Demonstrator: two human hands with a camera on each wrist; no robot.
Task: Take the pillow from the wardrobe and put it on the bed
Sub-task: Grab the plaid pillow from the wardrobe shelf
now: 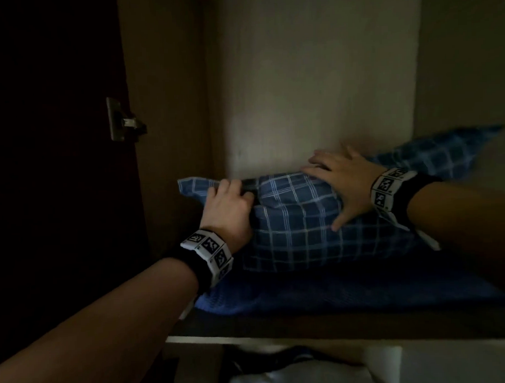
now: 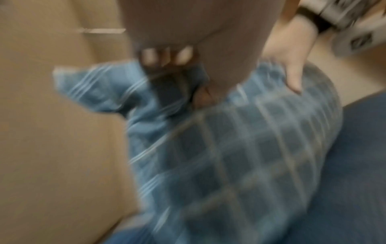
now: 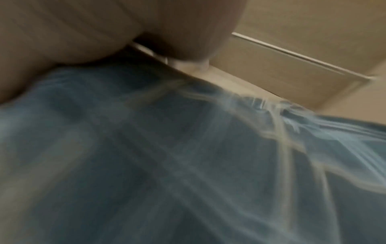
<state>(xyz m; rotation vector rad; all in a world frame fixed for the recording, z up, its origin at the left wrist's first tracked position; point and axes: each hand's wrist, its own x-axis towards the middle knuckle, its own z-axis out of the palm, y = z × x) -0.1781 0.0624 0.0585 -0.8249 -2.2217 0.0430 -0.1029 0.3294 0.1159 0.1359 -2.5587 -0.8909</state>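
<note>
A blue plaid pillow [image 1: 298,218] lies on a wardrobe shelf [image 1: 308,337], on top of a folded blue blanket [image 1: 306,295]. My left hand [image 1: 231,203] grips its upper left corner, the fingers curled into the cloth. My right hand [image 1: 342,182] clasps the top edge further right, fingers spread over the top and thumb down the front. In the blurred left wrist view, the left fingertips [image 2: 167,57] dig into the pillow [image 2: 240,156] and the right hand [image 2: 292,66] presses on it. The right wrist view is filled by the blurred pillow [image 3: 188,156].
The dark wardrobe door [image 1: 57,140] stands open on the left, its metal hinge [image 1: 123,120] sticking out. The pale back wall [image 1: 313,74] rises close behind the pillow. White folded things [image 1: 423,368] lie in the compartment below the shelf.
</note>
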